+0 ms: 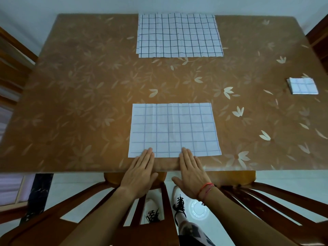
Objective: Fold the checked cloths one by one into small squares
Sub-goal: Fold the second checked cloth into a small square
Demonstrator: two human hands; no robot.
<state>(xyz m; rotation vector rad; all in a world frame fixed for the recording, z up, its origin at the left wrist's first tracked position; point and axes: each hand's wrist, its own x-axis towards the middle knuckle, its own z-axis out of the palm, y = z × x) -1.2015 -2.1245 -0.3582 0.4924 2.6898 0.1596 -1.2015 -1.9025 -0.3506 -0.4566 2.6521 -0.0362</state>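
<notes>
A white cloth with a blue check (174, 129) lies flat near the table's front edge. My left hand (140, 172) and my right hand (190, 173) lie palm down with straight fingers, and their fingertips press the cloth's near edge. A stack of flat checked cloths with darker lines (178, 35) sits at the far edge of the table. One cloth folded into a small square (302, 86) rests at the right side.
The brown table (79, 95) has a leaf pattern. Wooden chairs stand around it: one below my arms (113, 210), another at the left (12, 55), a third at the far right (319, 38). My feet show on the white floor.
</notes>
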